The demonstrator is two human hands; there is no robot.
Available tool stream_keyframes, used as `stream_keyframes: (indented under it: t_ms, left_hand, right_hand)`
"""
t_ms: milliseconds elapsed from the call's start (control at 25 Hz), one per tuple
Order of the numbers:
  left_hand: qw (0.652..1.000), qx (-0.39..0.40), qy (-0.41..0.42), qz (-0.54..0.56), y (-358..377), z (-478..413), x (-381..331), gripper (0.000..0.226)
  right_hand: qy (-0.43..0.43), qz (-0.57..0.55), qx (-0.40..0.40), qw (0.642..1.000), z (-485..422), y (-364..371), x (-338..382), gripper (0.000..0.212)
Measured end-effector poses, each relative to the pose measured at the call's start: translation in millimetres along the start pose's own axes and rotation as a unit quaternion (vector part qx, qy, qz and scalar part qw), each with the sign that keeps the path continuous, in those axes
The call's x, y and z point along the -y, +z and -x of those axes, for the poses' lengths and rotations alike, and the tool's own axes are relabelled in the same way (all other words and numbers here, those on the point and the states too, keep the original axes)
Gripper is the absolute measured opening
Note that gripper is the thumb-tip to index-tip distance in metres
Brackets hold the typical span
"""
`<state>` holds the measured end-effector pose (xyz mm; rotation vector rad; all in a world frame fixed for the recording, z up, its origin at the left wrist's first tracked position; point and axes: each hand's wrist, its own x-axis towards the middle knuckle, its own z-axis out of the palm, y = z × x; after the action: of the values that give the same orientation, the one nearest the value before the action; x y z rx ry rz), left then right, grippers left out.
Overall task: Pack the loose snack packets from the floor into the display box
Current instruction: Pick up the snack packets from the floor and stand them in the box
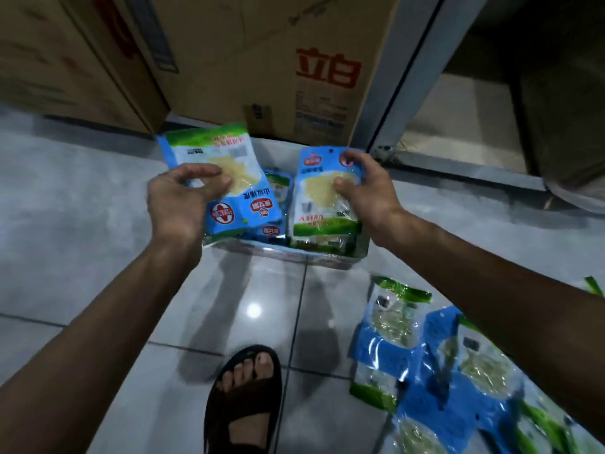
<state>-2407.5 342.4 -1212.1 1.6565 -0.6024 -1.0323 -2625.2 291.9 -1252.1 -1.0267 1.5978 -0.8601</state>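
Observation:
A low display box (294,255) sits on the tiled floor ahead of me, with blue-and-green snack packets standing inside it. My left hand (180,198) pinches one blue packet (226,172) and holds it upside down above the box's left side. My right hand (366,188) grips the top of another packet (322,204) that stands upright in the box's right side. Several loose packets (435,365) lie in a heap on the floor at the lower right, under my right forearm.
Large cardboard cartons (262,60) stand against the back, just behind the box. A grey metal shelf frame (402,80) rises at the right. My sandalled foot (245,394) rests on the glossy tiles in front of the box.

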Motion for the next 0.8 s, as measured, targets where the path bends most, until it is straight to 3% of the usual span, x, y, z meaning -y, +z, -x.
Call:
stream_keyframes:
  t_ms: [120, 200, 280, 400, 480, 560, 720, 800]
  left_hand:
    - [1.000, 0.001, -0.023, -0.004, -5, -4, 6, 0.022]
    - [0.999, 0.004, -0.034, 0.003, -4, -3, 10, 0.027]
    - [0.999, 0.007, -0.039, 0.004, -2, -3, 12, 0.030]
    - [0.999, 0.011, -0.045, 0.002, 0, 0, 14, 0.030]
    - [0.999, 0.021, -0.046, -0.006, 2, 3, 16, 0.028]
    - [0.998, 0.033, -0.048, -0.019, 4, 8, 17, 0.027]
    - [0.995, 0.075, -0.044, -0.043, 10, 13, 21, 0.027]
    - [0.994, 0.090, -0.049, -0.049, 9, 11, 22, 0.029]
  right_hand:
    - [-0.021, 0.221, 0.014, 0.975, -6, 8, -22, 0.051]
    - [-0.044, 0.372, 0.039, 0.926, -6, 14, -26, 0.053]
    - [-0.062, 0.527, 0.017, 0.847, -1, 22, -24, 0.049]
    - [-0.144, 0.715, -0.031, 0.684, 6, 26, -28, 0.060]
    - [-0.216, 0.736, -0.008, 0.641, 7, 21, -36, 0.079]
    - [-0.263, 0.720, 0.037, 0.641, 4, 17, -40, 0.085]
    - [-0.180, 0.668, 0.100, 0.716, -7, 14, -40, 0.075]
    - [-0.185, 0.646, 0.095, 0.734, -9, 10, -37, 0.067]
